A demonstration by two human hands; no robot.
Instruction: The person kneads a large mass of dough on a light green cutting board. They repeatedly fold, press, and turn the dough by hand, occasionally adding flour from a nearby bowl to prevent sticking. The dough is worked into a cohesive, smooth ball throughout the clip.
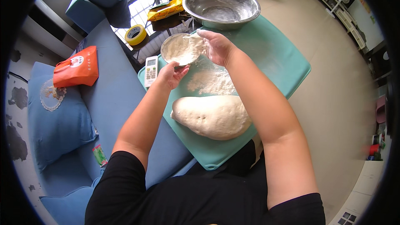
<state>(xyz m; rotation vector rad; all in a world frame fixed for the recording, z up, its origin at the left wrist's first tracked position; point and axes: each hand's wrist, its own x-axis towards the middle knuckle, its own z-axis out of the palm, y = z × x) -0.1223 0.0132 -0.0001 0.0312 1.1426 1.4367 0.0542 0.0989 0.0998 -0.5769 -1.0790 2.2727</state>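
Note:
My left hand (173, 75) grips the lower rim of a small round bowl (164, 53) and holds it tilted over the mat. White flour (182, 52) lies inside the bowl. At the bowl's right side my right hand (218, 49) is curled around some flour, its fingers whitened; the fingertips are partly hidden. Below both hands a large, smooth lump of dough (212, 116) rests on a green mat (271, 58). Loose flour (212, 82) is scattered on the mat between the dough and the bowl.
A large steel basin (221, 6) stands at the mat's far edge. Left of the bowl are a white remote control (151, 71), yellow tape (136, 35) and a yellow packet (166, 10) on a dark glossy table. A blue sofa (110, 87) with an orange bag (77, 67) runs along the left.

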